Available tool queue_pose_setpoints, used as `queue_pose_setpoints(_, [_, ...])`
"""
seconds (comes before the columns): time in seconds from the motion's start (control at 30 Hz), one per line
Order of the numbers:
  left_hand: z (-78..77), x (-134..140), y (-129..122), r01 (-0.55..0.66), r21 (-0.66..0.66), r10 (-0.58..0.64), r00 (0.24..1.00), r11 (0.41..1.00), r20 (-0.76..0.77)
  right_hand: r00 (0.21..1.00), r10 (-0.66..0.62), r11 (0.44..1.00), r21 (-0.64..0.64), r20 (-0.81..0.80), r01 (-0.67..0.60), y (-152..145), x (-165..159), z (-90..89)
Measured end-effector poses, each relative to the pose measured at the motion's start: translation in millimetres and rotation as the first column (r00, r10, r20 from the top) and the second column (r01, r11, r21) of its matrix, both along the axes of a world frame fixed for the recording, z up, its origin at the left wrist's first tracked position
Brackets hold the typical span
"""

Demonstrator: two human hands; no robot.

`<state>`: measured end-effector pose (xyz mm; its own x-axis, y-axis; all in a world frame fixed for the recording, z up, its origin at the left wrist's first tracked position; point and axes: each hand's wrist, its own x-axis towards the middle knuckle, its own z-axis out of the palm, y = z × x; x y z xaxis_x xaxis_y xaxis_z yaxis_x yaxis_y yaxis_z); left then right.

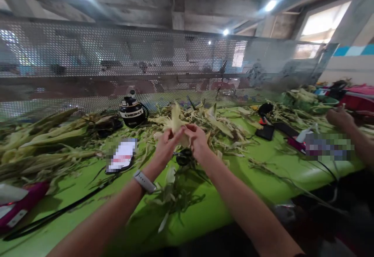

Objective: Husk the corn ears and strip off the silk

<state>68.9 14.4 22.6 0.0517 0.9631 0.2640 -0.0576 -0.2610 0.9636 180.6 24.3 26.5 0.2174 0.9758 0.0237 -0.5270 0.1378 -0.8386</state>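
Observation:
A pale corn husk (176,119) stands up between my hands over the green table, its frayed tip pointing away from me. My left hand (167,146), with a grey band on the wrist, is closed on the husk's lower part. Close against it, my right hand (197,140) pinches the same husk from the other side. Below the hands lies a dark round object (184,157), partly hidden. Loose husk strips (172,194) are on the table nearer to me.
Piled husks (52,132) lie left, more (224,126) behind my hands. A black jug (133,111) stands at the back. A phone (121,156) with a cable is at left. Another person's hand (340,118) is at right. A perforated metal screen (163,62) borders the table (230,194).

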Motion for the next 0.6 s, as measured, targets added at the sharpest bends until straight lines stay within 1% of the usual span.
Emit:
queue_pose_setpoints(0.07, [-5.9, -5, -14, 0.020, -0.006, -0.020, 1.000, 1.000, -0.024, 0.998, 0.061, 0.998, -0.022, 0.016, -0.060, -3, -9, -4.3])
queue_pose_setpoints(0.13, [-11.0, -14, -19, 0.046, -0.036, -0.045, 0.999, 0.998, 0.025, 0.993, 0.118, 0.992, -0.058, 0.031, -0.116, -5, -16, -8.6])
queue_pose_setpoints(0.2, [-16.2, -25, -18, 0.062, -0.058, -0.056, 0.994, 0.996, 0.089, 0.986, 0.150, 0.987, -0.069, 0.067, -0.145, -5, -20, -12.8])
queue_pose_setpoints(0.27, [-21.7, -35, -14, 0.041, -0.064, -0.033, 0.993, 0.997, 0.117, 0.978, 0.148, 0.989, -0.046, 0.147, -0.142, -4, -21, -16.4])
queue_pose_setpoints(0.4, [-29.6, -45, -8, -0.038, -0.067, 0.047, 0.991, 0.997, 0.129, 0.941, 0.088, 0.995, 0.017, 0.326, -0.099, -3, -22, -20.6])
queue_pose_setpoints(0.5, [-30.2, -45, -9, -0.089, 0.006, 0.088, 0.995, 0.996, 0.052, 0.902, 0.073, 0.993, 0.051, 0.425, -0.104, -4, -21, -20.8])
queue_pose_setpoints(0.6, [-29.2, -46, -11, -0.139, 0.109, 0.141, 0.990, 0.984, -0.009, 0.826, 0.084, 0.980, 0.106, 0.558, -0.171, -5, -19, -20.8])
